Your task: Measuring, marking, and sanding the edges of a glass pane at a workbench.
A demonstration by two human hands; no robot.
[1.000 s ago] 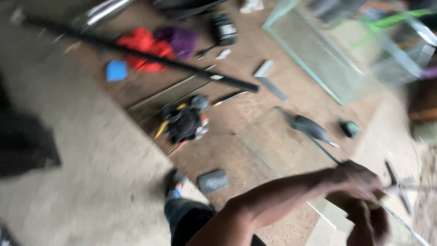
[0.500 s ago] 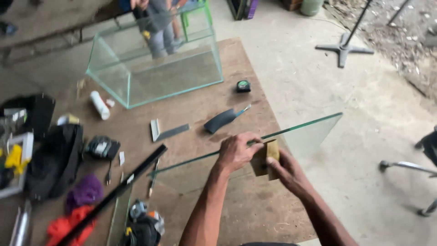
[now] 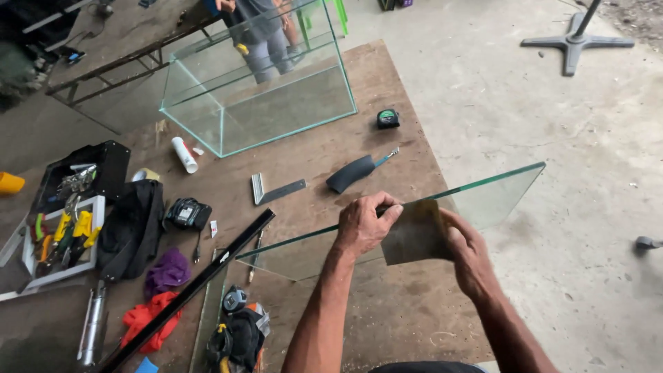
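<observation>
Brown wooden board point(image 3: 387, 159), glass tank point(image 3: 259, 83), tape measure point(image 3: 387, 118), black-handled tool point(image 3: 351, 173)

A glass tank point(image 3: 259, 97) (open-topped), tape measure point(image 3: 387, 118) and caulking gun point(image 3: 92, 323) lie about.

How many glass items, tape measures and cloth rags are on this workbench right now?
Glass items: 2, the glass tank and the glass pane gripped by the left hand and right hand
Tape measures: 2
Rags: 2, purple, red
Total: 6

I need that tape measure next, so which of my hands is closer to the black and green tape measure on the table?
Left. Your left hand grips the glass pane almost straight below the tape measure; your right hand holds the pane lower and farther right.
</observation>
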